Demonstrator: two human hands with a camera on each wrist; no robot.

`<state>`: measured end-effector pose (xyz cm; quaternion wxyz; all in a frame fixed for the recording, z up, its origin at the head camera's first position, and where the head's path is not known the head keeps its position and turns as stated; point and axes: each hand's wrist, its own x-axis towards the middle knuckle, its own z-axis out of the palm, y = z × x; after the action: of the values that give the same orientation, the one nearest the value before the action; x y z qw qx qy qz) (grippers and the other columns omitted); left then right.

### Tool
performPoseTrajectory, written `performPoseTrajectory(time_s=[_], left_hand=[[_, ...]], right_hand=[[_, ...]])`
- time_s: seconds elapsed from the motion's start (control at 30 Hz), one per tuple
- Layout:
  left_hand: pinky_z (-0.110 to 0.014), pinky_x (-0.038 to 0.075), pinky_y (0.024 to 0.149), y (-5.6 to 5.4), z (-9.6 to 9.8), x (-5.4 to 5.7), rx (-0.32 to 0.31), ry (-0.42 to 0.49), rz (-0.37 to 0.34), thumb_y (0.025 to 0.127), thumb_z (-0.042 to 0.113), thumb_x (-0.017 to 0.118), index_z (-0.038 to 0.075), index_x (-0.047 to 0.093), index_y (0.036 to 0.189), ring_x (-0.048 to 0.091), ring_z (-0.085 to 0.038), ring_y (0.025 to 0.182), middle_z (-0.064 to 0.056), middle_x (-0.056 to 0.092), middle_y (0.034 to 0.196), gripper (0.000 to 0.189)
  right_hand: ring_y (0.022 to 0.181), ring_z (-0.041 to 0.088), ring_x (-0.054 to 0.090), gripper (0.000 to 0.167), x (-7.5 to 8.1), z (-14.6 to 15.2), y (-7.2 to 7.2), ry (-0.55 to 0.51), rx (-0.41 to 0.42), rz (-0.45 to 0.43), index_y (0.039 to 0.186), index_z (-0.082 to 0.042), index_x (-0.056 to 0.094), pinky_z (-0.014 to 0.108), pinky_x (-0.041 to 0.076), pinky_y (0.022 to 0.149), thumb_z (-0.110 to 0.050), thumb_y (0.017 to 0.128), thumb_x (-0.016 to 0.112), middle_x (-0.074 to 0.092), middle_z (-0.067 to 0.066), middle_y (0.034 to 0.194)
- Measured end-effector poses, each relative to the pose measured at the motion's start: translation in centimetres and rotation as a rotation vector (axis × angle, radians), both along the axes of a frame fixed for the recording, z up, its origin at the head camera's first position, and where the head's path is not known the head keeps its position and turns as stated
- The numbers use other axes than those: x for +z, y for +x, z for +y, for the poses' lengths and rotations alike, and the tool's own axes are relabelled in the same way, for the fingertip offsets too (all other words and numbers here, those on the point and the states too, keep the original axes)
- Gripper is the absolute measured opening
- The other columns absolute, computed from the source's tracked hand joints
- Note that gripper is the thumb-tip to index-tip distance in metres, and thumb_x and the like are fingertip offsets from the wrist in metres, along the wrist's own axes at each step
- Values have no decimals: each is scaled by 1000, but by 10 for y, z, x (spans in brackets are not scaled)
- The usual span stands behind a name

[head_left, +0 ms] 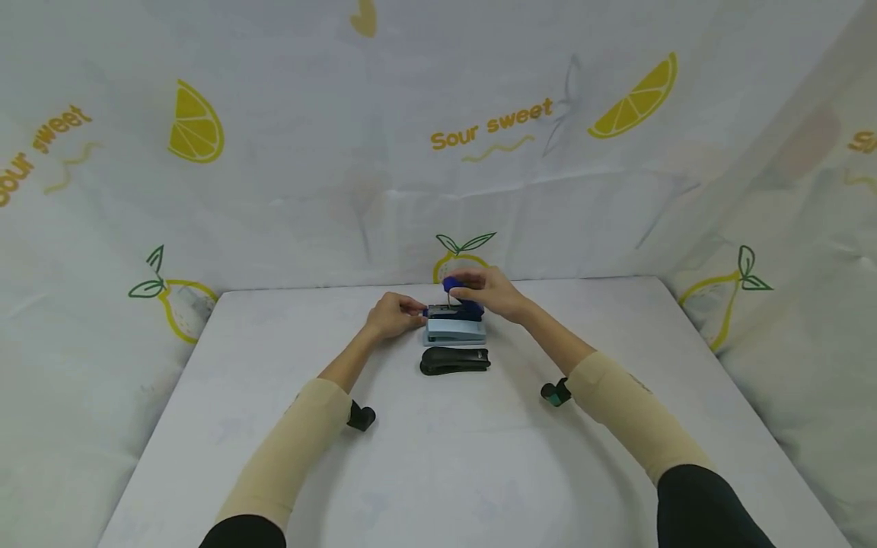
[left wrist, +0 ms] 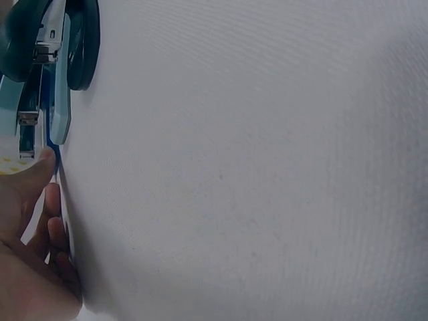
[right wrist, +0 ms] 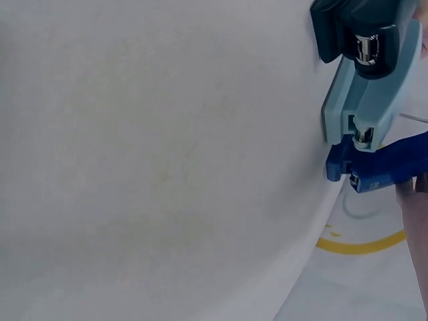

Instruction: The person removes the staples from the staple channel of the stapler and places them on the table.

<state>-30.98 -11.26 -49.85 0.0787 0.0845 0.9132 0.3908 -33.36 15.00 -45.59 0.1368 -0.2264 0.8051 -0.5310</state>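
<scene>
On the tabletop (head_left: 445, 472), the blue stapler (head_left: 455, 313) sits behind the pale stapler (head_left: 455, 330); my left hand (head_left: 393, 316) pinches its left end, presumably to steady it, while my right hand (head_left: 493, 294) grips its raised cover (head_left: 451, 284), likely to hold it open.

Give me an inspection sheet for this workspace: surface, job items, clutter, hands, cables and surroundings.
Surface: white tabletop, with soft arm shadows.
Job's things: blue stapler, top raised; light blue stapler in the middle; dark stapler nearest the person.
Clutter: nothing seen.
Hands: left hand pinches the blue stapler's base end; right hand holds its raised top.
Cables: nothing seen.
Surroundings: white backdrop with lemon prints and "Sour sweet" lettering.
</scene>
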Motion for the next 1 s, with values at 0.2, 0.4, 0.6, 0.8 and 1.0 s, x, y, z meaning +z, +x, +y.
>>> performPoseTrajectory(time_s=[0.2, 0.4, 0.6, 0.8, 1.0], left_hand=[[-30, 40, 85, 2, 0, 1, 12, -2, 2, 96, 24, 83, 14, 83, 122, 62, -17, 95, -6, 78, 105, 28], [-31, 40, 87, 4, 1, 1, 12, -9, 7, 97, 24, 83, 14, 82, 122, 62, -18, 97, -7, 78, 107, 28], [-33, 42, 89, 6, 3, 2, 10, -12, 12, 97, 24, 82, 15, 82, 122, 64, -20, 99, -6, 79, 108, 27], [-35, 41, 91, 6, 3, 4, 20, -13, 9, 97, 25, 82, 15, 82, 122, 64, -21, 101, -7, 79, 109, 27], [-34, 41, 90, 6, 2, 3, 12, -14, 10, 97, 25, 82, 15, 82, 122, 64, -20, 100, -6, 79, 108, 27]], right_hand=[[143, 39, 63, 43, 7, 10, 1, 26, -7, 41, 148, -2, 63, 51, 50, 119, -18, 108, 69, 67, 22, 148], [140, 41, 64, 44, 15, 22, 3, 73, 4, 91, 149, -1, 61, 53, 52, 117, -16, 108, 68, 66, 23, 149], [139, 41, 64, 43, 22, 44, 4, 105, 2, 147, 148, 0, 60, 53, 53, 116, -16, 108, 67, 65, 22, 149], [138, 43, 65, 43, 25, 73, 3, 138, -23, 164, 148, 2, 59, 39, 56, 113, -14, 108, 67, 65, 25, 148], [134, 45, 67, 40, 22, 101, 7, 166, -68, 152, 144, 4, 61, 16, 57, 100, -11, 108, 67, 68, 28, 142]])
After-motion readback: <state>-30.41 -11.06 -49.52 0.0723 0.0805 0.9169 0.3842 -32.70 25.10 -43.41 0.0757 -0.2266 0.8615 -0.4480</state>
